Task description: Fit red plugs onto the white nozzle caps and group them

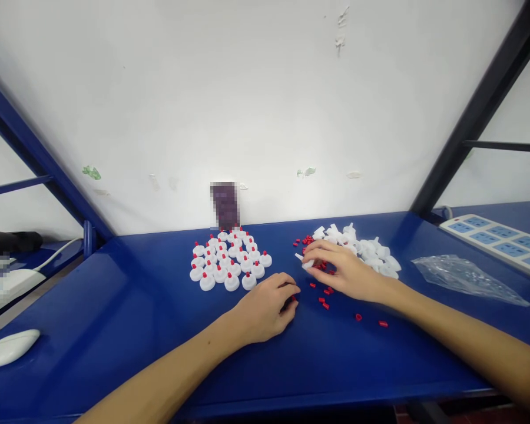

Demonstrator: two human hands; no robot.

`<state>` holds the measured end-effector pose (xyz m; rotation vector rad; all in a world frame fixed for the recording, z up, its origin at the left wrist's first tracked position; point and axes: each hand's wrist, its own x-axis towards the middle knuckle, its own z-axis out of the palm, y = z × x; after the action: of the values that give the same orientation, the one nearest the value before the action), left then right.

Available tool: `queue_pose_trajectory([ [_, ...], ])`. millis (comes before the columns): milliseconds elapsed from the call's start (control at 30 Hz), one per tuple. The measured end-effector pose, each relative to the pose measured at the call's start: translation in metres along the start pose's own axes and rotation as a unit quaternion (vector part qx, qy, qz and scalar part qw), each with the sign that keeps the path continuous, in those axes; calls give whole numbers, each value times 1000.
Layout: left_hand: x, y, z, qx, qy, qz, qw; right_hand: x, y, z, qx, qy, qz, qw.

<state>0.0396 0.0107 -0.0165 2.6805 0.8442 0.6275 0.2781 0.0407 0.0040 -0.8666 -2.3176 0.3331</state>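
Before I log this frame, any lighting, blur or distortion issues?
In the head view: wall brightest around its middle, white pile low in contrast; mosaic hides the dark upright object; blue post and black post lean outward, likely wide-angle distortion; left hand and right hand without obvious motion blur.

From where I stand, a white power strip point(500, 242) with pale blue socket panels lies slantwise at the bench's point(132, 330) right end, and a crumpled clear plastic bag point(466, 278) sits near it. A dark upright rectangle point(227, 206), blurred out, stands against the scuffed white wall point(265, 118), which bears green flecks point(91, 172). Sloping metal posts flank the bench, a blue post point(39, 141) left, a black post point(472, 100) right. Over at the left, there's a white computer mouse point(11, 348) and a white cable point(59, 254).
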Motion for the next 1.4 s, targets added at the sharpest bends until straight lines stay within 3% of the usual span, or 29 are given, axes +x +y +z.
queue_pose_trajectory([
  [233, -2, -5, 0, 2, 12, 5, 1000, -1, -20, 6, -30, -66, 37, 997],
  [333, -3, -2, -4, 7, 43, 62, 997, -2, -27, 10, -18, -99, 34, 994],
  [400, -3, 1, -7, -10, 82, 66, 994, -3, -29, 14, -17, -115, 19, 993],
  [533, -1, 5, -14, -112, 144, -60, 981, -3, -32, 18, -34, -125, -28, 991],
  [667, -1, 7, -17, -198, 132, -128, 963, -2, -34, 17, -40, -129, -28, 990],
  [767, -3, 12, -17, -267, 123, -139, 946, -3, -33, 14, -35, -91, -45, 994],
  [900, -5, 21, -18, -356, 123, -132, 917, -4, -31, 13, -11, 39, -86, 995],
  [1033, -5, 26, -16, -425, 114, -127, 889, -5, -35, 15, -34, 133, -173, 975],
  [1267, -3, 24, 0, -518, 102, -136, 839, -4, -39, 19, -81, 169, -262, 947],
  [1400, 0, 22, 5, -503, 125, -147, 842, -4, -36, 21, -85, 176, -260, 946],
])
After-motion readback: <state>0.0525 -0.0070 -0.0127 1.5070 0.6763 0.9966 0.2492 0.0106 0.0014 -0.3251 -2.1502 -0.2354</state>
